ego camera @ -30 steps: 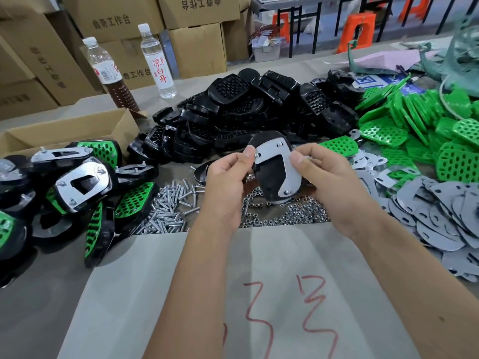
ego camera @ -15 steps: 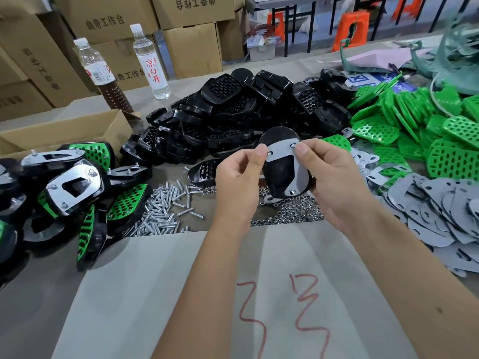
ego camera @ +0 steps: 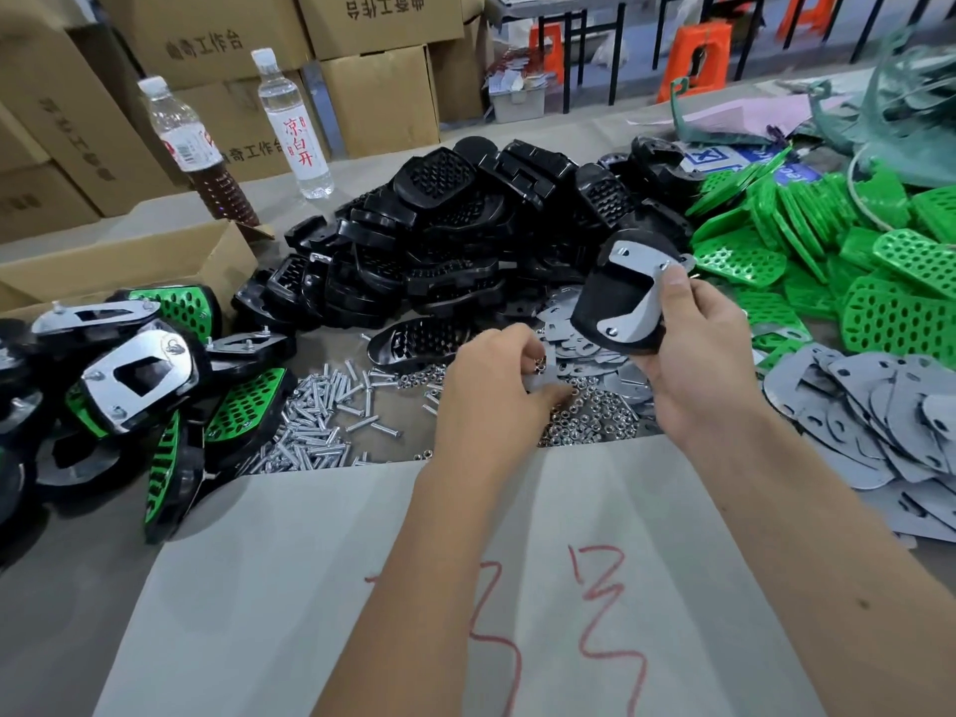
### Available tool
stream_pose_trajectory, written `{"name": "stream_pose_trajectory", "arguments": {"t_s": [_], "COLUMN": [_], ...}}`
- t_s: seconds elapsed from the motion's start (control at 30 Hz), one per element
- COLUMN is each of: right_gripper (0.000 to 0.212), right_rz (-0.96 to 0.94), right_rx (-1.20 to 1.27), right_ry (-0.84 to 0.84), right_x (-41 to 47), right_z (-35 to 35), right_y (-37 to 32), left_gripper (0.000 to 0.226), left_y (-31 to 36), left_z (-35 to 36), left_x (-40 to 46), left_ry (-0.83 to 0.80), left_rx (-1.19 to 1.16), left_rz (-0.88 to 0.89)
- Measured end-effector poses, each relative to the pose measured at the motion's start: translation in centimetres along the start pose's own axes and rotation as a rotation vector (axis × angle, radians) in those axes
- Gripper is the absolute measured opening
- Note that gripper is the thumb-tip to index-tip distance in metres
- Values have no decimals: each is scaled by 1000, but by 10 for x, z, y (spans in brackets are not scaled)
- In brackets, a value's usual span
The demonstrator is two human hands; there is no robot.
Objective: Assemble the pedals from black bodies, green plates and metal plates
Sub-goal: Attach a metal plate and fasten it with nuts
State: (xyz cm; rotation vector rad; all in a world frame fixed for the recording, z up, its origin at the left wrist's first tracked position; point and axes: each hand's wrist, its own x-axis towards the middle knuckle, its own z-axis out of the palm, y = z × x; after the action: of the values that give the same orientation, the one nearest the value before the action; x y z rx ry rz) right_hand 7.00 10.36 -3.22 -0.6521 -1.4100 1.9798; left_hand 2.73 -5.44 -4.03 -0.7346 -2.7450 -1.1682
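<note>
Right now black pedal body (ego camera: 602,307) with metal plate (ego camera: 637,287) on it is up above the table, right hand (ego camera: 690,354) gripping its right edge. Left hand (ego camera: 491,385) fingers curled down into nut pile (ego camera: 595,421), seemingly pinching something there. Screws (ego camera: 320,421) lie left, finished pedals (ego camera: 139,375) far left.

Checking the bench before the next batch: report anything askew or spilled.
Nothing looks damaged. The screws and nuts lie loose in heaps on the table, and one finished pedal stands on edge rather than flat.
</note>
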Motion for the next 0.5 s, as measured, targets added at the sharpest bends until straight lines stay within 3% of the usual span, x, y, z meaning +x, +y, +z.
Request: {"name": "stream_pose_trajectory", "arguments": {"t_s": [0.17,0.27,0.33,0.43,0.5], "right_gripper": [36,30,22,13,10], "right_rz": [-20,20,73,79,33], "right_rx": [-75,-37,4,-52,-148], "right_ry": [-13,-67,-130,-197,-237], "right_x": [-3,0,1,-3,-6], "right_z": [1,0,-2,-2,0], "right_y": [2,4,4,3,4], "left_gripper": [21,9,17,11,12], "left_y": [-5,-10,-14,-14,-13], "left_z": [-8,-16,-21,-32,-35], "left_x": [1,4,7,9,9], "left_ry": [1,106,196,200,145], "left_rx": [-95,-211,-470,-1065,-1197], "left_rz": [-94,-166,-301,-442,-443]}}
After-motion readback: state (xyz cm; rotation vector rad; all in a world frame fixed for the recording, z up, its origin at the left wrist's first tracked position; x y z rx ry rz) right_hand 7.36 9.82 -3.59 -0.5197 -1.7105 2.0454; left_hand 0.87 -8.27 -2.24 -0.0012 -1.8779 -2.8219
